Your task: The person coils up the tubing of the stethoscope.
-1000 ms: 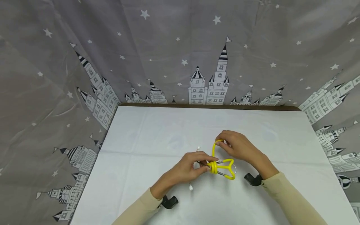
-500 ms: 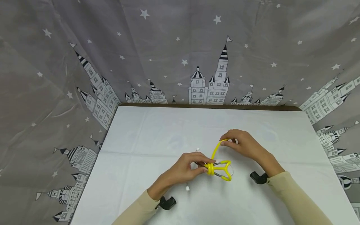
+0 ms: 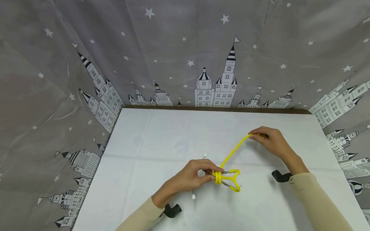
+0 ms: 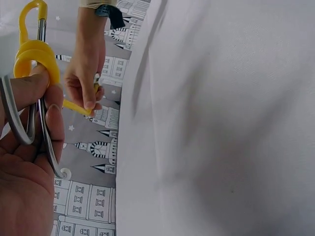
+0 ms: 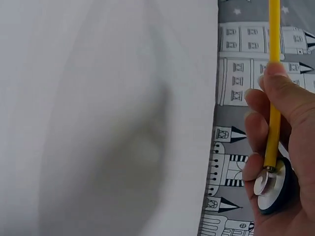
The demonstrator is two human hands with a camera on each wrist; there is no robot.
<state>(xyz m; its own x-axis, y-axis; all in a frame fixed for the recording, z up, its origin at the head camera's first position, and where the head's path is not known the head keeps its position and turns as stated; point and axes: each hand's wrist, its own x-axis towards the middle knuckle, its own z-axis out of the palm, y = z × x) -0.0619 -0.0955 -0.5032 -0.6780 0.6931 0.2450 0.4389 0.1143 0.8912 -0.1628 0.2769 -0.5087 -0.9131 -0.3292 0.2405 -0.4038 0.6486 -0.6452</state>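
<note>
A stethoscope with yellow tubing [image 3: 234, 150] is held between both hands over the table. My left hand [image 3: 190, 175] grips its metal ear tubes [image 4: 47, 130] beside the coils of tubing [image 3: 218, 177] wound round them. The Y-shaped fork of the tubing [image 3: 235, 180] sticks out to the right of the coils. White ear tips [image 3: 194, 196] show below the left hand and above it. My right hand [image 3: 273, 141] pinches the free length of tubing, up and to the right. In the right wrist view the chest piece [image 5: 273, 189] lies against that palm.
A white cloth-covered table [image 3: 150, 138] lies under both hands, with a dark edge [image 3: 173, 108] at the back. Grey curtain [image 3: 167, 32] with castles and stars hangs behind and at the sides. Black wrist mounts [image 3: 281, 176] sit on both wrists.
My right hand has moved right and away from the body, drawing the free tubing out into a longer, straighter line. The left hand and the coils have stayed nearly in place.
</note>
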